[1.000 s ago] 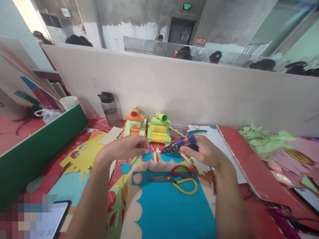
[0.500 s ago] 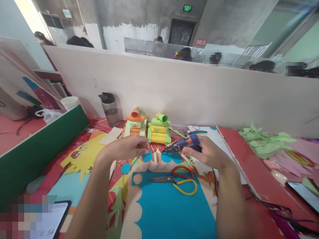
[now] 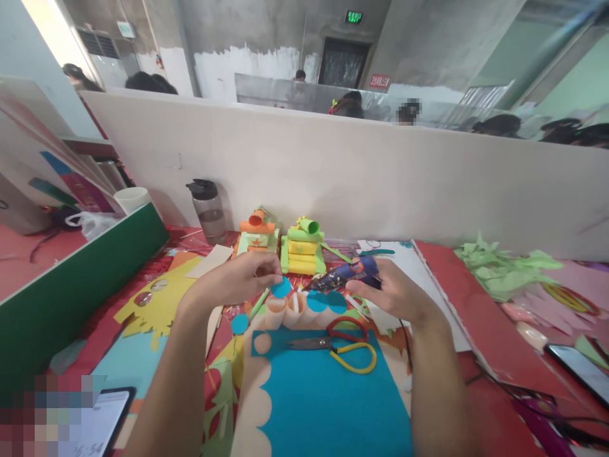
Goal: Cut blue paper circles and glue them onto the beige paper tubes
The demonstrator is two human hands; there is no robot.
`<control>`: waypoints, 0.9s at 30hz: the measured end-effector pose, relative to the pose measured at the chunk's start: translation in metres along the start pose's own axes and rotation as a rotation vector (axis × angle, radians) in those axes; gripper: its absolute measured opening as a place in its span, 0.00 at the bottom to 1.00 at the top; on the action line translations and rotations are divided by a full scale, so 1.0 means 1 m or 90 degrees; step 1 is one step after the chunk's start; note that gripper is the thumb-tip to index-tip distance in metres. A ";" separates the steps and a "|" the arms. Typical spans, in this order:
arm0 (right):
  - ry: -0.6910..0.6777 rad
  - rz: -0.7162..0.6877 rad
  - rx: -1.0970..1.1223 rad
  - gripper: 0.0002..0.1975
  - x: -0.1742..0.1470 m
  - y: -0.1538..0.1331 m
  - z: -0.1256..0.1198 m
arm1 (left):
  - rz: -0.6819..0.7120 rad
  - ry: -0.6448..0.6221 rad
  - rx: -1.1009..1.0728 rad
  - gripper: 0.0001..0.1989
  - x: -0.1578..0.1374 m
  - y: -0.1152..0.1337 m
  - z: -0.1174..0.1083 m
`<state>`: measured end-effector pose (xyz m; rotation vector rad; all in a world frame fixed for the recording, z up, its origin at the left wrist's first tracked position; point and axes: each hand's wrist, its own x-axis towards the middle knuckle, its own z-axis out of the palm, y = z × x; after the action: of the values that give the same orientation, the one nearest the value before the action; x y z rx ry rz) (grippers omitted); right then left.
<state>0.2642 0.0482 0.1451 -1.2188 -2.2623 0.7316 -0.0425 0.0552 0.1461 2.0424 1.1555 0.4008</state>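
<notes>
Between the fingertips of my left hand (image 3: 259, 270) is a blue paper disc (image 3: 281, 287), held just above a row of pale paper rolls (image 3: 276, 311). My right hand (image 3: 392, 289) grips a dark blue glue gun (image 3: 349, 273), its nozzle pointing left toward the disc. Two rolls on the right carry blue discs (image 3: 317, 301) on their ends; those on the left show open ends. One more loose blue disc (image 3: 240, 324) lies to the left. Scissors (image 3: 333, 346) with red and yellow handles rest on a scalloped blue sheet (image 3: 333, 400).
Behind the hands stand an orange paper model (image 3: 257, 235) and a green-yellow one (image 3: 303, 247), beside a water bottle (image 3: 208, 209). A white partition (image 3: 333, 171) runs across the back. Yellow paper scraps (image 3: 166, 295) lie left, phones (image 3: 117, 419) at both sides, and a cord (image 3: 504, 387) at right.
My left hand has lifted the blue disc slightly off the left rolls, so their open ends show. The glue gun has shifted a little to the left.
</notes>
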 end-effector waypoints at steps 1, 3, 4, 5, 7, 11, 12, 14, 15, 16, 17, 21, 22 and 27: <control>0.002 0.004 -0.003 0.16 0.000 0.000 0.000 | 0.006 0.019 -0.002 0.15 0.000 0.000 0.000; -0.029 -0.011 0.003 0.17 -0.001 0.001 -0.001 | 0.009 0.039 -0.005 0.15 -0.001 0.000 0.000; -0.049 -0.024 0.017 0.17 -0.002 0.002 -0.001 | 0.005 0.042 -0.002 0.15 -0.001 0.000 -0.001; -0.058 -0.035 0.039 0.18 -0.003 0.003 0.000 | 0.002 0.043 0.002 0.16 -0.001 0.000 -0.001; -0.028 -0.029 0.096 0.20 -0.007 0.008 0.000 | 0.000 0.036 0.004 0.16 0.000 0.001 -0.001; 0.069 0.017 0.211 0.25 -0.014 0.028 0.002 | 0.000 -0.002 -0.037 0.15 0.003 0.002 0.002; 0.090 0.015 0.237 0.26 -0.016 0.034 0.002 | 0.001 -0.008 -0.050 0.15 0.005 0.002 0.003; 0.138 0.007 0.274 0.28 -0.017 0.046 0.002 | 0.005 -0.015 -0.073 0.14 0.008 0.000 0.007; 0.152 0.006 0.282 0.27 -0.017 0.050 0.002 | 0.009 -0.019 -0.079 0.14 0.009 0.000 0.009; 0.156 0.006 0.284 0.26 -0.017 0.053 0.002 | 0.014 -0.025 -0.082 0.13 0.011 -0.001 0.011; 0.154 0.005 0.282 0.26 -0.016 0.055 0.002 | 0.017 -0.032 -0.083 0.13 0.013 -0.002 0.014; 0.159 -0.010 0.263 0.23 -0.012 0.052 0.004 | 0.010 -0.061 -0.091 0.13 0.018 -0.002 0.021; 0.161 -0.013 0.260 0.23 -0.011 0.049 0.004 | 0.007 -0.064 -0.090 0.12 0.018 -0.002 0.022; 0.163 -0.009 0.269 0.23 -0.010 0.044 0.003 | 0.004 -0.065 -0.074 0.13 0.020 0.000 0.025</control>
<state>0.2936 0.0595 0.1129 -1.0240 -1.7915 0.9313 -0.0174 0.0604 0.1275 1.9430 1.0407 0.3545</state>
